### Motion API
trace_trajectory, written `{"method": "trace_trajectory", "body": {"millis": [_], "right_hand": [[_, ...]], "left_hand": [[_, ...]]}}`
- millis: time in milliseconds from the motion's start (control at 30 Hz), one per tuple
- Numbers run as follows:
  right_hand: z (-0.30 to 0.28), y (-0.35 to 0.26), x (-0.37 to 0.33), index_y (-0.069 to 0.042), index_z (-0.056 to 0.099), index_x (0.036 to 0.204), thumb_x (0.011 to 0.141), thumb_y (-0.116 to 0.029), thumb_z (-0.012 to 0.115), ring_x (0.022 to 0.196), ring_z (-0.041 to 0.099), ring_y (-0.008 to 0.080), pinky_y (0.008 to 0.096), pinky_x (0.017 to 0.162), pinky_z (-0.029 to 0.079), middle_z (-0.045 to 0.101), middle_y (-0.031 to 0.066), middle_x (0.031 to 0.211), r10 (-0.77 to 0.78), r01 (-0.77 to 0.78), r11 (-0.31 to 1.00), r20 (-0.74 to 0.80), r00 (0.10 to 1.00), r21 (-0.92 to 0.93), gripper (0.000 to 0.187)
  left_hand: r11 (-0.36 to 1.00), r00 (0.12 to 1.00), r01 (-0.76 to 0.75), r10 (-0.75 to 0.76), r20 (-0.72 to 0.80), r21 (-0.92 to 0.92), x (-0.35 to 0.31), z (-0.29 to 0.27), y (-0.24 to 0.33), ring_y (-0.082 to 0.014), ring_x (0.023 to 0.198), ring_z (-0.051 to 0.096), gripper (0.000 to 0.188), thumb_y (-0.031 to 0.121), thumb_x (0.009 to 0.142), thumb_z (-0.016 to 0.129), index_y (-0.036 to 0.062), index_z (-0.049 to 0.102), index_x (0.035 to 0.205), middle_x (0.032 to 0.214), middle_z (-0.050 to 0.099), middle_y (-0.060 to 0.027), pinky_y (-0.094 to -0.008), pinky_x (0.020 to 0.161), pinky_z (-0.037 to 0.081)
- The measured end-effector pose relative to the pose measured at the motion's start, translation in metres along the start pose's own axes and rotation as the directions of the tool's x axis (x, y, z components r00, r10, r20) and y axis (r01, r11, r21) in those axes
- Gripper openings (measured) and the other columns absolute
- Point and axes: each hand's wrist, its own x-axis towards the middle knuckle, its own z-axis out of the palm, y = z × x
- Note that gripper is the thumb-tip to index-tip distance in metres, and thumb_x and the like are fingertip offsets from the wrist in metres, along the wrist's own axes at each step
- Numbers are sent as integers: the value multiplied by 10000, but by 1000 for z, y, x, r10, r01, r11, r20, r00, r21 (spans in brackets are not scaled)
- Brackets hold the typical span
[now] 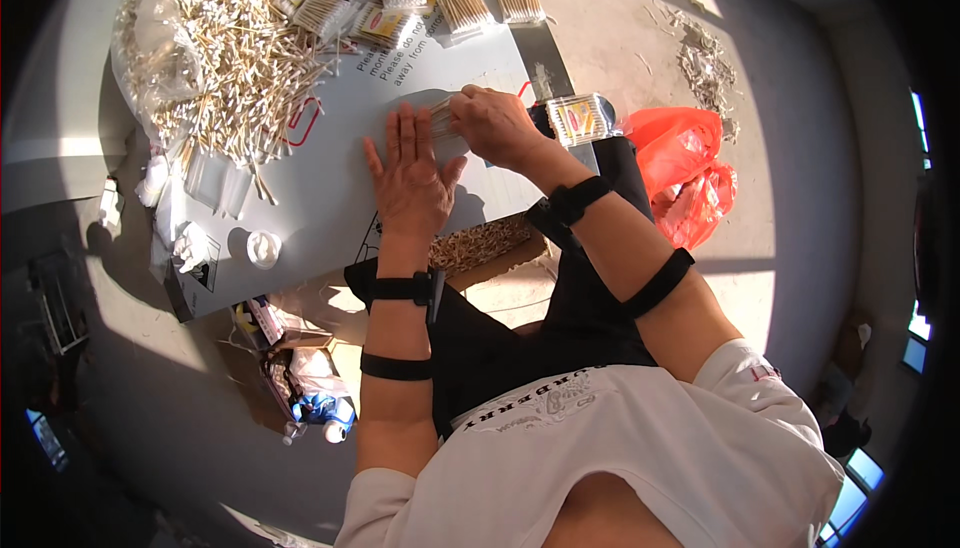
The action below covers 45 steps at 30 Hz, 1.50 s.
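Observation:
My left hand (pixel 412 173) lies flat on the grey tabletop (pixel 330 183), fingers stretched out and a little apart. Beside its fingertips is a small pack of cotton swabs (pixel 441 116), partly hidden between my two hands. The fingers of my right hand (pixel 496 126) are curled closed at the right end of that pack. A finished-looking clear pack of cotton swabs with a yellow label (pixel 578 120) rests to the right of my right hand, at the table's edge.
A large heap of loose cotton swabs (pixel 235 43) covers the far left. Several filled packs (pixel 462 8) lie at the back. A small white cup (pixel 263 249) stands near left. Red plastic bags (pixel 685 163) sit right; below are a box of swabs (pixel 485 248) and a carton (pixel 262 388).

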Motion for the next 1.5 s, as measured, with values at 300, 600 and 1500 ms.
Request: {"method": "trace_trajectory", "body": {"millis": [300, 600, 1500], "right_hand": [[-1, -8, -11, -155, 668, 879, 804, -207, 629, 771, 642, 281, 402, 649, 511, 629, 41, 840, 107, -94, 984, -82, 991, 153, 99], [3, -6, -16, -199, 688, 983, 804, -193, 633, 750, 641, 267, 381, 638, 522, 620, 34, 841, 74, -50, 984, -136, 988, 170, 188], [2, -13, -8, -207, 702, 966, 822, -245, 627, 746, 651, 267, 388, 648, 517, 632, 44, 816, 195, -183, 969, -59, 979, 167, 167]], "left_hand": [[1000, 1000, 8, -9, -9, -27, -3, -2, 1, -276, 1428, 230, 742, 432, 899, 548, 82, 255, 1484, 1533, 271, -130, -547, 1141, 108], [999, 999, 30, -31, -15, -31, -3, 1, 2, -263, 1429, 230, 736, 439, 888, 559, 73, 293, 1469, 1530, 279, -126, -531, 1150, 94], [998, 999, 40, -41, -25, -45, -3, -3, 4, -249, 1430, 227, 750, 450, 866, 594, 65, 324, 1450, 1521, 300, -114, -526, 1153, 94]]}}
